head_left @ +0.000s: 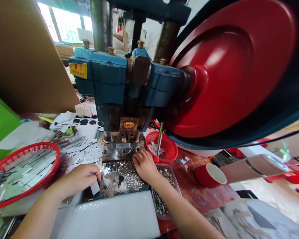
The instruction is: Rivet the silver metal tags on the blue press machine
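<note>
My left hand (86, 177) is closed on a small pale rectangular plate (95, 188), its fingers curled above the near left side of a parts tray. My right hand (145, 164) lies at the front right of the press die (124, 150), fingers bent together at its edge; whatever they grip, if anything, is hidden. A flat grey piece (123, 145) sits on the die. Between my hands, the tray holds small shiny metal fittings (131, 174) and clear plastic pieces (112, 186). A clear tub of metal fittings (161, 202) stands under my right forearm.
The blue press (107, 78) rises ahead, with a big red flywheel (229, 66) at right. Red baskets stand left (56, 162) and behind my right hand (173, 152). Loose plates (82, 151) lie left of the die. A red cup (208, 176) and white foam block (114, 217) are nearby.
</note>
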Motion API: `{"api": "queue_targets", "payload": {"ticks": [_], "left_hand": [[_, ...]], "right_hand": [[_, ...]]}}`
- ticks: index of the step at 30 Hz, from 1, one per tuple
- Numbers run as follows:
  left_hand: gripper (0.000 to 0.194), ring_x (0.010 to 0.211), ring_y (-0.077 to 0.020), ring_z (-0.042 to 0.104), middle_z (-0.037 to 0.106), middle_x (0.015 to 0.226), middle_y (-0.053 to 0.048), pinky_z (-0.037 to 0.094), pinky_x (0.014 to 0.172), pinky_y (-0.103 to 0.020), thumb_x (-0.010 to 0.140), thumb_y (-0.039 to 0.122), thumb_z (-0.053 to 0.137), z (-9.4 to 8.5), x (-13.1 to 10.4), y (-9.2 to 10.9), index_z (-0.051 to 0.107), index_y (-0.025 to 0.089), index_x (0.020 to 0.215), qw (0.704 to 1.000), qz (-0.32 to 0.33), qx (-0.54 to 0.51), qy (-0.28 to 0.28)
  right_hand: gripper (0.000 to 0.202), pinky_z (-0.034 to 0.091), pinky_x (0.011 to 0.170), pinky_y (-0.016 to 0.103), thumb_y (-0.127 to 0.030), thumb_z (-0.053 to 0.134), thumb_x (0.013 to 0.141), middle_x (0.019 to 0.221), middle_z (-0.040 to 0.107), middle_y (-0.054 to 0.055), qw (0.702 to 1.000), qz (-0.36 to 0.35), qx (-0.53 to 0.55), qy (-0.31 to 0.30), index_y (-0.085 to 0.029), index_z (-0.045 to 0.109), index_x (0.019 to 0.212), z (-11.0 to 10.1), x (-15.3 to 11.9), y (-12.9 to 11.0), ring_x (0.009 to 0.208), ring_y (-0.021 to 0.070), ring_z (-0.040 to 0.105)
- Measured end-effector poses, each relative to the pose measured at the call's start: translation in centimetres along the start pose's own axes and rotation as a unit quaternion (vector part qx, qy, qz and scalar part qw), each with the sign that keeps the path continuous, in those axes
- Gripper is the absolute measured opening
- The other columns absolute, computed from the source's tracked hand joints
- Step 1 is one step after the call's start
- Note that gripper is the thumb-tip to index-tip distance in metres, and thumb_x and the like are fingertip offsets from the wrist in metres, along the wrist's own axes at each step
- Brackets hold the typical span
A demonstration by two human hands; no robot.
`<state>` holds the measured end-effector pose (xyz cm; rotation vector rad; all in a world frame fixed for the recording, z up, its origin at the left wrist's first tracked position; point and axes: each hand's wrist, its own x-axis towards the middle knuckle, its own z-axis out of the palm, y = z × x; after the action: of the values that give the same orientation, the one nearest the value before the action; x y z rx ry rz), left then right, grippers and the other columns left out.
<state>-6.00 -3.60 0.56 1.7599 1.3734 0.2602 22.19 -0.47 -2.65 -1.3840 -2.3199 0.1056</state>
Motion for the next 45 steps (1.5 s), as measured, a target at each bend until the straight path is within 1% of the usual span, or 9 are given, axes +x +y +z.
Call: {"api": "queue_targets", "payload": {"ticks": [6,10,14,24,28,31,38,42,45], "left_hand": [[0.029,0.097,-0.0206,0.06,0.067,0.105,-0.003,0.043,0.087,-0.033,0.084,0.03,0.044,2.6,1.6,2.4,0.068,0.029,0.101,0.979,0.038,0.158,0.127],[0.03,0.098,-0.0245,0.062,0.069,0.108,-0.004,0.044,0.083,-0.037,0.085,0.037,0.048,5.1,2.8,3.8,0.061,0.029,0.111,0.967,-0.008,0.211,0.141],[0.03,0.099,-0.0265,0.062,0.069,0.106,-0.005,0.043,0.08,-0.037,0.082,0.038,0.053,6.0,3.4,3.9,0.058,0.028,0.11,0.965,-0.043,0.213,0.146],[0.018,0.094,-0.0217,0.06,0.066,0.097,-0.004,0.042,0.079,-0.032,0.075,0.023,0.058,6.1,3.1,3.2,0.058,0.023,0.093,0.975,-0.022,0.118,0.189],[0.02,0.085,-0.021,0.062,0.068,0.092,-0.003,0.045,0.076,-0.033,0.078,0.024,0.052,6.0,3.2,3.0,0.059,0.024,0.097,0.978,-0.034,0.074,0.194],[0.027,0.094,-0.0211,0.063,0.068,0.103,-0.003,0.045,0.084,-0.034,0.081,0.026,0.049,5.7,3.1,3.0,0.06,0.025,0.105,0.973,-0.005,0.04,0.228],[0.026,0.086,-0.0201,0.065,0.07,0.095,-0.001,0.049,0.08,-0.032,0.082,0.042,0.049,3.7,2.5,2.9,0.062,0.025,0.097,0.964,-0.017,-0.076,0.253],[0.034,0.092,-0.0202,0.064,0.07,0.1,-0.001,0.047,0.085,-0.032,0.08,0.045,0.052,2.0,2.4,2.9,0.061,0.025,0.106,0.956,-0.012,-0.114,0.272],[0.031,0.088,-0.02,0.064,0.07,0.095,-0.001,0.047,0.081,-0.031,0.078,0.046,0.054,1.0,2.8,3.7,0.063,0.024,0.098,0.957,-0.008,-0.111,0.268]], "right_hand": [[0.013,0.041,0.081,0.03,-0.014,0.054,0.088,0.084,0.062,0.004,0.999,0.009,0.04,0.005,-0.018,0.064,0.081,-0.9,0.2,-0.5,0.083,0.018,0.054],[0.011,0.041,0.081,0.03,-0.014,0.055,0.087,0.084,0.063,0.004,0.998,0.015,0.061,0.008,-0.018,0.064,0.081,-0.9,0.2,-0.6,0.083,0.0183,0.054],[0.01,0.041,0.08,0.031,-0.015,0.057,0.087,0.084,0.063,0.004,0.997,0.018,0.074,0.007,-0.019,0.064,0.081,-0.5,0.1,-0.5,0.084,0.0187,0.055],[0.013,0.043,0.078,0.03,-0.012,0.054,0.085,0.08,0.062,0.003,0.989,0.025,0.136,0.055,-0.019,0.063,0.078,-1.3,0.6,-0.6,0.081,0.0185,0.056],[0.013,0.042,0.073,0.028,-0.014,0.054,0.084,0.077,0.063,0.002,0.982,0.046,0.161,0.088,-0.019,0.063,0.077,-1.3,2.0,-0.6,0.077,0.0173,0.057],[0.014,0.041,0.072,0.027,-0.013,0.055,0.084,0.078,0.064,0.002,0.985,0.059,0.133,0.095,-0.019,0.065,0.078,-1.0,3.8,-1.0,0.076,0.0165,0.057],[0.011,0.037,0.074,0.031,-0.025,0.06,0.086,0.086,0.065,0.002,0.995,0.059,-0.007,0.076,-0.024,0.069,0.081,-0.1,6.1,-2.7,0.088,0.0198,0.054],[0.014,0.036,0.08,0.033,-0.029,0.056,0.088,0.094,0.064,0.001,0.997,0.007,-0.018,0.07,-0.029,0.07,0.089,-0.7,5.3,-2.7,0.092,0.0197,0.051],[0.017,0.034,0.09,0.036,-0.03,0.053,0.091,0.097,0.063,0.002,0.997,-0.041,-0.03,0.061,-0.029,0.07,0.094,-1.4,4.9,-2.6,0.095,0.0194,0.05]]}}
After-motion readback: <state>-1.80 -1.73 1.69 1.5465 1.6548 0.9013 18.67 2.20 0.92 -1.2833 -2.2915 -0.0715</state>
